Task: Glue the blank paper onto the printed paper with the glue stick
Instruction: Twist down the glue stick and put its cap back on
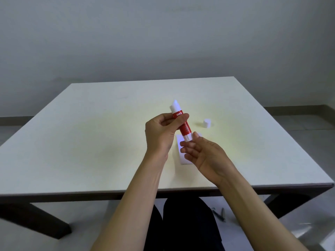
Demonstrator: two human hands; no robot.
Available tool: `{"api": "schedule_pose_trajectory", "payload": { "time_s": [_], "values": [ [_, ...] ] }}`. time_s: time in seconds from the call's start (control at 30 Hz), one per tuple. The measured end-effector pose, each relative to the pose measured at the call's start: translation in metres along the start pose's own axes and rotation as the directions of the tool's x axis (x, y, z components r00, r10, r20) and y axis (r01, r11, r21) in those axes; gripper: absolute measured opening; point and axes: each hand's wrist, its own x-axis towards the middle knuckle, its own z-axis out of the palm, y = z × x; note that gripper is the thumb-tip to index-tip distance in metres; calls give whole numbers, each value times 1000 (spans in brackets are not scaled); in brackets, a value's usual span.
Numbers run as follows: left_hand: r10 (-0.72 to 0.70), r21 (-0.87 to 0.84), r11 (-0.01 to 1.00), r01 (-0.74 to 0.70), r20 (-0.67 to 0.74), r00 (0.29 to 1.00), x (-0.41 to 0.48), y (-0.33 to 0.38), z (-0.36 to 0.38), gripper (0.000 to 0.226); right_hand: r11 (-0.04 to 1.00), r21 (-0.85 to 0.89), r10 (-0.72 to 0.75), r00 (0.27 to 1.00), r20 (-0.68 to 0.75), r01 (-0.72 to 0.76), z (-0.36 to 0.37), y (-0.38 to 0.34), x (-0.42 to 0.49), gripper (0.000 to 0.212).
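A red glue stick (pixel 184 127) with white ends is held tilted above the table, its glue tip pointing up and away. My left hand (pixel 161 132) grips its red barrel near the top. My right hand (pixel 203 153) pinches the white base knob with thumb and fingertips. The white cap (pixel 207 123) stands on the table to the right, off the stick. A white paper (pixel 182 156) lies flat on the table under my hands, mostly hidden by them. I cannot tell whether it is the blank or the printed sheet.
The white table (pixel 90 142) has its front edge just below my forearms and a grey wall behind. Under the table are my dark-trousered legs (pixel 184 225) and a dark pen-like object on the floor (pixel 220 215).
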Motion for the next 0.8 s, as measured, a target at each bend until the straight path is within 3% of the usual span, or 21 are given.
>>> {"api": "schedule_pose_trajectory", "payload": {
  "time_s": [0.13,0.2,0.23,0.27,0.3,0.33,0.37,0.4,0.43,0.47,0.53,0.57,0.6,0.67,0.73,0.8],
  "values": [
    [-23,-32,999,23,5,1000,1,-3,-1,17,997,1,79,994,81,-80,4,-6,-1,37],
    [-18,-38,999,18,-13,1000,1,-5,-2,15,978,-185,-97,995,12,97,7,-3,-2,19],
    [-18,-31,999,18,-20,1000,1,-6,-1,16,877,-416,-286,957,-46,242,8,1,-2,8],
    [-22,-34,999,21,-25,999,1,-6,1,17,625,-695,-545,836,-62,356,6,7,0,10],
    [-27,-45,999,25,-26,999,0,-5,4,17,287,-877,-752,657,43,386,5,13,3,15],
    [-28,-50,998,27,-29,999,0,-5,7,17,-25,-932,-849,485,211,361,4,17,6,18],
    [-28,-48,999,26,-41,999,-1,-6,10,17,-257,-911,-852,369,372,324,1,18,10,22],
    [-31,-41,999,29,-60,998,-1,-7,11,19,-393,-867,-820,311,481,306,-4,18,13,28],
    [-32,-33,999,29,-86,996,-1,-8,11,20,-427,-841,-780,335,529,332,-11,16,17,34],
    [-23,-16,1000,21,-116,993,0,-9,9,22,-354,-852,-748,430,505,385,-17,11,21,39],
    [31,62,998,-22,-157,987,4,-11,2,26,2,-897,-651,681,334,442,-27,-2,26,55],
    [73,117,992,-54,-157,985,5,-11,-3,25,132,-895,-619,741,261,425,-35,-8,32,62],
    [119,181,979,-92,-141,983,6,-10,-6,24,158,-912,-622,755,207,379,-43,-13,39,65],
    [201,310,936,-169,-74,977,7,-9,-12,20,35,-976,-596,789,151,213,-58,-25,57,60],
    [254,404,885,-231,-4,967,8,-8,-14,19,-95,-994,-471,877,96,58,-65,-33,71,53],
    [274,453,853,-261,37,961,8,-7,-15,23,-138,-990,-388,918,83,31,-66,-36,79,41]
  ]
}}
